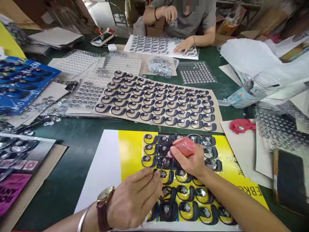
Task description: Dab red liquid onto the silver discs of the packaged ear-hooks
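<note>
1. Head view: the right hand (196, 161) was wrapped round a red bottle (185, 145), its nozzle (169, 154) over rows of dark hooked pieces (182, 173); whether it touched one, I could not tell.
2. The left hand (135, 199) pinched a thin tool (162, 166), tip near the nozzle.
3. The pieces lay on a yellow-and-white board (130, 149); just beyond lay a beige sheet (218, 112) bearing similar ones.
</note>
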The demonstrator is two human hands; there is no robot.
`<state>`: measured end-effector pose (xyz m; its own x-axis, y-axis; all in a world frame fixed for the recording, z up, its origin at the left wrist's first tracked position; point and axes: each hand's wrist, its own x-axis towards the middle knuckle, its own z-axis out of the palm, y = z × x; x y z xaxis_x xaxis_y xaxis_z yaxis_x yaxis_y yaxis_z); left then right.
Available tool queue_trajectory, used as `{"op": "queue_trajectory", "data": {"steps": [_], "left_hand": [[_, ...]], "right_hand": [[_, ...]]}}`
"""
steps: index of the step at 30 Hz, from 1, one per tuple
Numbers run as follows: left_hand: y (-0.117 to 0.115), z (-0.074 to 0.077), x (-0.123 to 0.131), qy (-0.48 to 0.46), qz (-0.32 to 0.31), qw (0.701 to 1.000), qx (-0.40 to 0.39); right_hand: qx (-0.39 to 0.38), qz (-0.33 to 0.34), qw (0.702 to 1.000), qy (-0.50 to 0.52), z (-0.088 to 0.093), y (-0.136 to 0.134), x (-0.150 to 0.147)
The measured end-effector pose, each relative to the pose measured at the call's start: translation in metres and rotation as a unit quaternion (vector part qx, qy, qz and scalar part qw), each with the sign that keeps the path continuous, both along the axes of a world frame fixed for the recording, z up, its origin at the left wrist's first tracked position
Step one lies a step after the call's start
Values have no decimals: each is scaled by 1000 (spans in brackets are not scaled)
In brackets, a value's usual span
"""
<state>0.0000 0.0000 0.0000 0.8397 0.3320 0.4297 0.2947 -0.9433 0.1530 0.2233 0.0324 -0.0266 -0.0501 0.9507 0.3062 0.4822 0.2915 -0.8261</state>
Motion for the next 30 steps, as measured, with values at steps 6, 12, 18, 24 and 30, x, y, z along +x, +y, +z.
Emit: {"op": "queue_trajectory", "data": {"steps": [6, 12, 18, 24, 30], "left_hand": [[4, 5, 2, 4, 8, 1000, -10], [9, 5, -1, -22, 10, 998, -58], [10, 1, -4, -39, 20, 994, -97], [18, 4, -5, -79, 25, 982, -168], [27, 2, -6, -149, 79, 947, -272]], "right_hand": [[3, -8, 1000, -30, 4, 2, 2], [-11, -6, 999, -33, 8, 0, 4], [-29, 0, 999, -14, 6, -1, 4], [-31, 14, 999, -38, 8, -2, 2], [30, 19, 999, -41, 2, -2, 1]]}}
